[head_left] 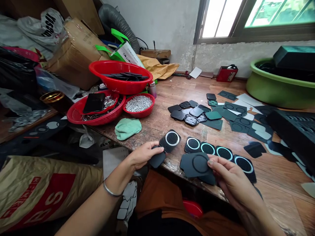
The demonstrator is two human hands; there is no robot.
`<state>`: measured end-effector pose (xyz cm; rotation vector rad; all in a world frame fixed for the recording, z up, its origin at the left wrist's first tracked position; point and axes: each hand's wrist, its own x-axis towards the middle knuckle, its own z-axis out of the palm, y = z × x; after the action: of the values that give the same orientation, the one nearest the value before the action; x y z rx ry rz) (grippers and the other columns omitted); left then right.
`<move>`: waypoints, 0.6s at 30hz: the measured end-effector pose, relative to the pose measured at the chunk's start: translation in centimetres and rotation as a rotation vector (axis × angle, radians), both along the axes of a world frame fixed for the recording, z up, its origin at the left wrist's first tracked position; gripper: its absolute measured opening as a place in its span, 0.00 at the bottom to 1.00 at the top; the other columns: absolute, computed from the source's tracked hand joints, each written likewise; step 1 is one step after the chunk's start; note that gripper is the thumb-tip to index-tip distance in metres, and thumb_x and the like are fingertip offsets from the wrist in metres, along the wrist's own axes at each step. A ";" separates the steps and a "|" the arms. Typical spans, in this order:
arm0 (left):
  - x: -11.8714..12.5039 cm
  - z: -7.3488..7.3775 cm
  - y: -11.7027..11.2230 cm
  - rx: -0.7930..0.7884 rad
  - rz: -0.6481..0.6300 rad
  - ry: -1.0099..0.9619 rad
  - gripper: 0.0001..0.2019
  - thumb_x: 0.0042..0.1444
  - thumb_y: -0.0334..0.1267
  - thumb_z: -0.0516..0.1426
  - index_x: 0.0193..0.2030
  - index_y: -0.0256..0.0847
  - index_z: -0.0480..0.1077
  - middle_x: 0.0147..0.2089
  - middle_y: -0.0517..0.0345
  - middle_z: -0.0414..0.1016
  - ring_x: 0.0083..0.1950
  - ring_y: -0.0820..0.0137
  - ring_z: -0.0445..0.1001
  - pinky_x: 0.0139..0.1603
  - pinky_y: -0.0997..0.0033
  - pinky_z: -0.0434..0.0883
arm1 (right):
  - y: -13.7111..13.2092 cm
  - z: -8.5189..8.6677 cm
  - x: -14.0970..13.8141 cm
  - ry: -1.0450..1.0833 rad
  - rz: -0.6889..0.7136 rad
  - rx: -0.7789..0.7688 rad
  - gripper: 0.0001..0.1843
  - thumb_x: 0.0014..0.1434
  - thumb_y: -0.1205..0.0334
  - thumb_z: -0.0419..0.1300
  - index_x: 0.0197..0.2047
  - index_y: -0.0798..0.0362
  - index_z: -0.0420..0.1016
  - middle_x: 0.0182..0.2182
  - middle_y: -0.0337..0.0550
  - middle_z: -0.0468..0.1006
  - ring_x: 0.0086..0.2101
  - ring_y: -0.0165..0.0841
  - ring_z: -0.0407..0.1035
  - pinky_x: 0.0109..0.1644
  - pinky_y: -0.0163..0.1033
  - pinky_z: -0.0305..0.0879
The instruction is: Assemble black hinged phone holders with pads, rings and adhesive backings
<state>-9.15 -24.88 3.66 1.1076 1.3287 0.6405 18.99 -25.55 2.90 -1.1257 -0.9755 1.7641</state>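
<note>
My left hand is closed on a hinged black square plate, pinched between thumb and fingers. A white ring marks the plate's ribbed face, and a dark flap extends below it. In my right hand, thumb and fingers pinch a thin dark grey sheet with a ring outline on it. Behind that sheet, along the table edge, stands a row of several black square plates with white rings. The sheet and my right hand partly cover the row.
Loose black plates and dark cut sheets lie farther back. At the left stand a red bowl of small metal parts, a red basket and a green cloth. A green tub and black foam block are right.
</note>
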 end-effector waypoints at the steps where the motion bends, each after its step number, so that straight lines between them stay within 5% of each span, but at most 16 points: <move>1: 0.1 0.3 -0.7 -0.072 -0.033 -0.120 0.19 0.56 0.46 0.55 0.49 0.34 0.66 0.42 0.45 0.76 0.38 0.64 0.77 0.40 0.65 0.74 | 0.3 0.2 -0.5 0.031 0.017 -0.043 0.17 0.50 0.54 0.69 0.26 0.58 0.70 0.35 0.41 0.68 0.38 0.27 0.62 0.40 0.25 0.63; 5: 1.1 0.9 -2.6 -0.277 -0.151 -0.479 0.17 0.54 0.37 0.59 0.49 0.34 0.67 0.41 0.44 0.76 0.36 0.63 0.78 0.33 0.69 0.76 | 1.0 0.7 -2.2 0.097 0.062 -0.147 0.16 0.47 0.58 0.71 0.26 0.59 0.71 0.33 0.41 0.69 0.34 0.24 0.63 0.38 0.24 0.65; 18: 2.3 0.1 -3.0 -0.353 -0.191 -0.553 0.11 0.51 0.30 0.56 0.43 0.35 0.69 0.34 0.49 0.75 0.29 0.67 0.78 0.28 0.71 0.76 | 0.6 -0.2 -2.9 0.042 0.146 -0.226 0.16 0.49 0.56 0.70 0.30 0.61 0.73 0.37 0.48 0.73 0.36 0.32 0.70 0.40 0.36 0.73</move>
<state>-6.83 -27.91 3.78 0.6883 0.8056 0.4973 16.06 -24.92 2.74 -1.1760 -0.8670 2.0482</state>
